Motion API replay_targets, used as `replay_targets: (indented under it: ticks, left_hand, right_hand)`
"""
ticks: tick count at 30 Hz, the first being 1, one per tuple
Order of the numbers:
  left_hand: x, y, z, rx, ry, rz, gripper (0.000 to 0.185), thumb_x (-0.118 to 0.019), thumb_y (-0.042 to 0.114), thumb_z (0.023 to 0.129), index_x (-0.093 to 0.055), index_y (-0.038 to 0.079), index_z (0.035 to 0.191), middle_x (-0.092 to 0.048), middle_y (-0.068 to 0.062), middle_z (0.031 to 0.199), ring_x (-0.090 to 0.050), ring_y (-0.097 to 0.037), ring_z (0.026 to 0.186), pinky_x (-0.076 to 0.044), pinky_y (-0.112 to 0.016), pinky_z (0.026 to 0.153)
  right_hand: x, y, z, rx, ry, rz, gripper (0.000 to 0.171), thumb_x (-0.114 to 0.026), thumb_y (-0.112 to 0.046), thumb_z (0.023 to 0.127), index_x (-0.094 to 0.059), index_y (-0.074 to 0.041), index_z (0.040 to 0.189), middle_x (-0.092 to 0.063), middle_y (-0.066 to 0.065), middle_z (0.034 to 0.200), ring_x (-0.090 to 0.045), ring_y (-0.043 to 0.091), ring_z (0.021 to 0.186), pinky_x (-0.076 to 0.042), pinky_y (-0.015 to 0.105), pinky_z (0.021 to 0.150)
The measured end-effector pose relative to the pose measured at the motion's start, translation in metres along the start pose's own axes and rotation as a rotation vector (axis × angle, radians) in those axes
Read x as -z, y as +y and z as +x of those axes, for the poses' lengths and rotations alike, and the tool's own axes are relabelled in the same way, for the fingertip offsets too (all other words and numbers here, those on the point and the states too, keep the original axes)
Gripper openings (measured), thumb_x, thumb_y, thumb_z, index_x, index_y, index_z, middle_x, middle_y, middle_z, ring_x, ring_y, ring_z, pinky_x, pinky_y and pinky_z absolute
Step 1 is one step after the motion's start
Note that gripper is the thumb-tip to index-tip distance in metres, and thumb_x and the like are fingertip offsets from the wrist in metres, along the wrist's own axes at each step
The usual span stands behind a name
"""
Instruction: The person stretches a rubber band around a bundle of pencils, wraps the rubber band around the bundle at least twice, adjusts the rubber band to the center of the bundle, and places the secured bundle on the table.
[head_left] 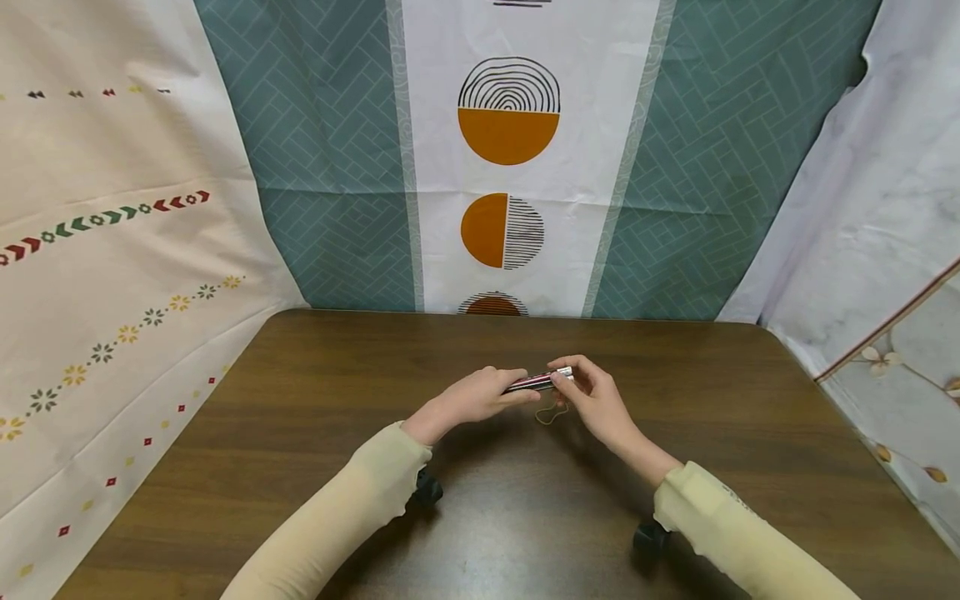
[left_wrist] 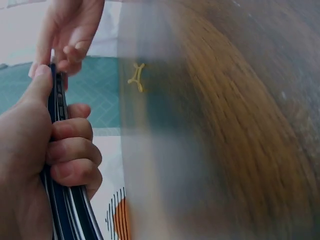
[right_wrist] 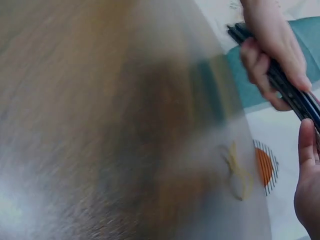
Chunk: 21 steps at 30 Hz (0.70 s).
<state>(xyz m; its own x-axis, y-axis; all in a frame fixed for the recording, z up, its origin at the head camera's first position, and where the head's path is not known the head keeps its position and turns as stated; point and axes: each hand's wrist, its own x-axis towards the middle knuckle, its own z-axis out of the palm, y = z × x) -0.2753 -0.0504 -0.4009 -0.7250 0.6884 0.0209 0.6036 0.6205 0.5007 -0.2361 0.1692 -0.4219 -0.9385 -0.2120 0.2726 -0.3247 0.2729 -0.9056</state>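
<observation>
A dark brown wood-grain table (head_left: 300,433) carries a yellowish rubber band (head_left: 551,414), backed by a teal herringbone cloth (head_left: 322,192) (with orange, black-striped circles on its white centre stripe).

rubber band (head_left: 551,413) on table (head_left: 300,392)

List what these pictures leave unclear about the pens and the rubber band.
- Bundle of pens: too small in the head view to count; the left hand covers one end.
- Right hand: cut off by the right wrist view's edge, its grip unseen there.
- Rubber band: blurred in both wrist views.
</observation>
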Motion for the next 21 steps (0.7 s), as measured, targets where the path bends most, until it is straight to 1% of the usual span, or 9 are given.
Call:
replay_targets:
  ticks: [3,5,7,10,11,13,16,19,21]
  left_hand:
    - [-0.001,0.000,0.000,-0.018,-0.023,-0.071,0.031,-0.046,0.043,0.103,-0.057,0.014,0.102,-0.046,0.005,0.073,-0.041,-0.006,0.060,-0.034,-0.021,0.057]
    - [-0.002,0.000,-0.001,-0.018,-0.026,-0.078,0.030,-0.044,0.042,0.104,-0.055,0.014,0.101,-0.043,0.006,0.072,-0.039,-0.006,0.059,-0.032,-0.021,0.056]
    - [-0.002,-0.001,-0.002,-0.018,-0.022,-0.062,0.030,-0.044,0.043,0.104,-0.055,0.015,0.101,-0.042,0.006,0.072,-0.038,-0.006,0.058,-0.032,-0.021,0.055]
    - [-0.002,-0.002,-0.003,-0.022,-0.010,-0.024,0.031,-0.044,0.044,0.104,-0.055,0.016,0.100,-0.042,0.006,0.071,-0.039,-0.005,0.058,-0.033,-0.021,0.055]
    - [-0.002,-0.003,-0.004,-0.021,-0.002,-0.009,0.031,-0.045,0.045,0.103,-0.055,0.016,0.099,-0.042,0.006,0.071,-0.040,-0.006,0.058,-0.033,-0.021,0.055]
    - [-0.001,-0.006,-0.005,-0.008,0.013,0.021,0.031,-0.046,0.045,0.103,-0.056,0.017,0.100,-0.043,0.007,0.071,-0.042,-0.006,0.059,-0.034,-0.022,0.055]
    - [0.000,-0.012,-0.008,0.020,0.030,0.059,0.030,-0.047,0.046,0.103,-0.057,0.018,0.100,-0.045,0.007,0.072,-0.044,-0.007,0.061,-0.036,-0.023,0.057]
    - [-0.001,-0.019,-0.010,0.033,0.023,0.076,0.029,-0.048,0.046,0.102,-0.058,0.018,0.101,-0.047,0.007,0.073,-0.045,-0.007,0.062,-0.037,-0.024,0.058]
    - [-0.002,-0.023,-0.010,0.027,0.015,0.079,0.029,-0.049,0.045,0.102,-0.058,0.018,0.102,-0.048,0.007,0.074,-0.046,-0.007,0.062,-0.038,-0.024,0.059]
  right_hand:
    - [0.003,-0.003,0.000,0.005,0.005,0.032,0.026,-0.062,-0.018,0.098,-0.063,0.000,0.117,-0.062,0.019,0.090,-0.066,0.024,0.075,-0.056,0.032,0.071]
    - [0.004,-0.004,0.000,-0.001,0.007,0.037,0.027,-0.063,-0.020,0.097,-0.064,0.001,0.115,-0.062,0.012,0.088,-0.067,0.026,0.076,-0.057,0.033,0.072]
    - [0.005,-0.003,0.000,-0.017,-0.003,0.047,0.029,-0.064,-0.022,0.097,-0.064,0.000,0.115,-0.063,0.007,0.089,-0.068,0.028,0.078,-0.058,0.035,0.074]
    - [0.009,0.001,0.002,-0.058,-0.050,0.085,0.033,-0.064,-0.024,0.097,-0.061,-0.003,0.122,-0.064,0.005,0.098,-0.071,0.029,0.087,-0.058,0.036,0.081]
    - [0.011,0.003,0.002,-0.075,-0.065,0.101,0.034,-0.064,-0.024,0.097,-0.060,-0.003,0.124,-0.065,0.006,0.103,-0.071,0.029,0.091,-0.058,0.036,0.083]
    - [0.015,0.008,0.004,-0.097,-0.086,0.090,0.034,-0.062,-0.022,0.098,-0.058,-0.004,0.127,-0.064,0.009,0.111,-0.070,0.029,0.097,-0.058,0.034,0.085]
    - [0.020,0.016,0.006,-0.086,-0.090,-0.042,0.029,-0.061,-0.020,0.099,-0.060,-0.005,0.124,-0.066,0.014,0.116,-0.068,0.027,0.098,-0.057,0.029,0.082]
    - [0.023,0.024,0.008,-0.051,-0.079,-0.219,0.023,-0.065,-0.019,0.096,-0.067,-0.009,0.116,-0.071,0.013,0.113,-0.069,0.023,0.094,-0.054,0.028,0.077]
    - [0.023,0.027,0.009,-0.045,-0.083,-0.284,0.021,-0.068,-0.019,0.094,-0.070,-0.013,0.114,-0.072,0.010,0.112,-0.069,0.021,0.092,-0.053,0.028,0.076]
